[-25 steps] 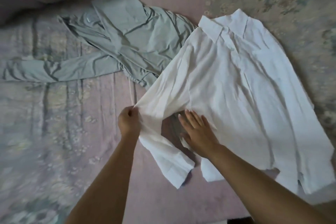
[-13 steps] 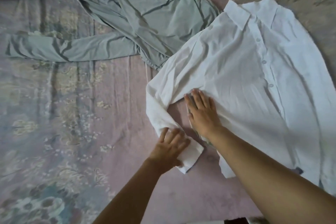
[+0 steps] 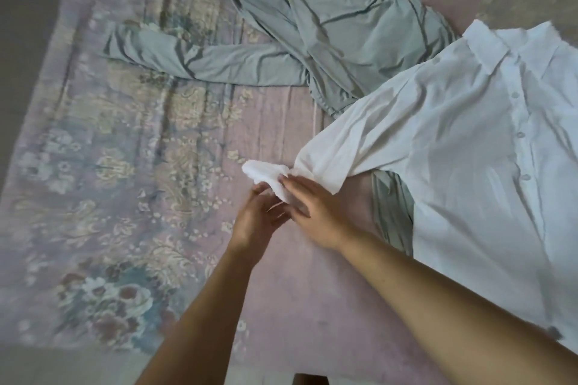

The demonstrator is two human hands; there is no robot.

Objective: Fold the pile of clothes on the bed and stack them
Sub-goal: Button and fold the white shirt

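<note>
Seen from the head camera, 2 bare forearms reach forward over a bed (image 3: pixel 131 166) covered in a faded floral spread. The left hand (image 3: pixel 256 222) and right hand (image 3: pixel 316 212) meet at the cuff (image 3: pixel 266 173) of a white shirt (image 3: pixel 463 147), fingers of both curled around the bunched sleeve end and pinching it between them. The shirt lies button-side up at right, collar toward the top, its sleeve drawn out to the left. A grey-green shirt (image 3: pixel 331 34) sprawls unfolded beyond it, partly under the white one. No readable writing or label shows on either garment.
</note>
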